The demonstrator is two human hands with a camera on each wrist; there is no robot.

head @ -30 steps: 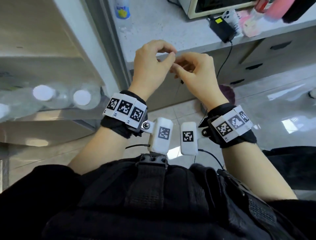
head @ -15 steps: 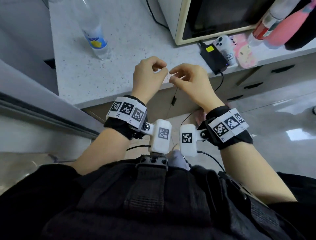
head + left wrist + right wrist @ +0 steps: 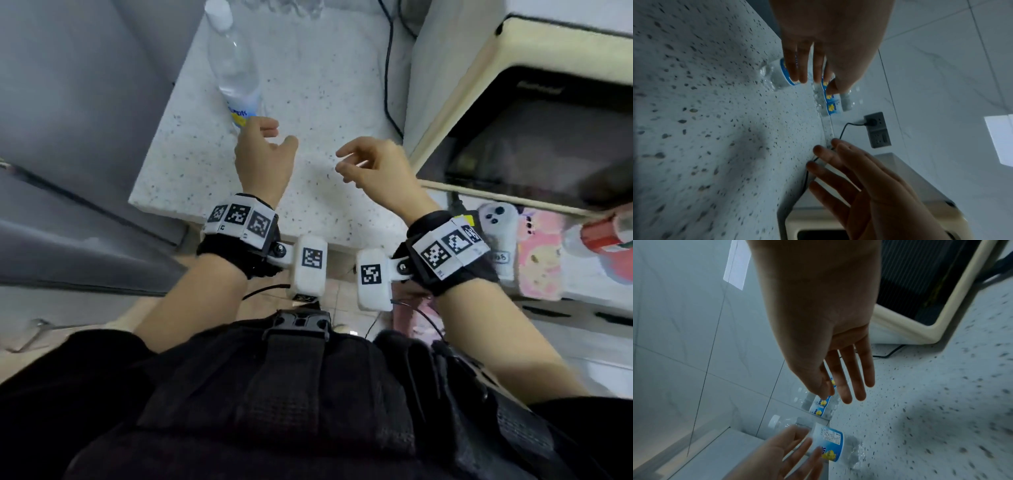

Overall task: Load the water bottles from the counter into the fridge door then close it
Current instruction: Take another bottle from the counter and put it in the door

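My left hand [image 3: 263, 154]: fingers spread loose, empty, just beside the nearest bottle [image 3: 236, 72]; contact unclear.
My right hand [image 3: 373, 164]: relaxed, empty, above the counter [image 3: 325, 85].

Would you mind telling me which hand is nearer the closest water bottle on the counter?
Left. The left hand is open right beside the water bottle, not yet gripping. The right hand hovers farther right, near the microwave.

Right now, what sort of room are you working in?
Most likely a home kitchen: a speckled stone counter with a cream microwave on it, a fridge beside the counter, and a tiled wall with a power socket.
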